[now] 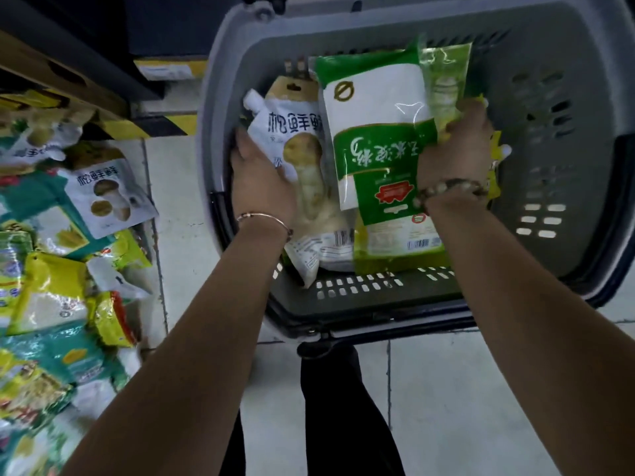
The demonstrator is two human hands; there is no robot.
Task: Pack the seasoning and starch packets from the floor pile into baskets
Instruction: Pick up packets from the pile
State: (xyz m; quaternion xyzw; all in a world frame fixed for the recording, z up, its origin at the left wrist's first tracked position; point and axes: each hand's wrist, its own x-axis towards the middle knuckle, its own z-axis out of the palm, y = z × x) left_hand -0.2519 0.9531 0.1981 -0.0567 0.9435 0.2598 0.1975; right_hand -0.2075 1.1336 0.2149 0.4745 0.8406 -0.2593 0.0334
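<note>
In the grey plastic basket [549, 139], the left hand [263, 187] grasps a white spouted mushroom-print pouch [292, 132] and the right hand [453, 156] a green-and-white plastic starch packet [374, 132], fingers [472, 109] curled round each.

The basket [549, 97] stands on the floor [481, 389], and both my hands are in it. My left hand [261, 180] holds a pouch [288, 128] by the basket's left wall. Between it and my right hand [457, 146] is a starch packet [374, 132], touching the pouch. The pile [51, 269] is on the floor, well left of my left hand.
</note>
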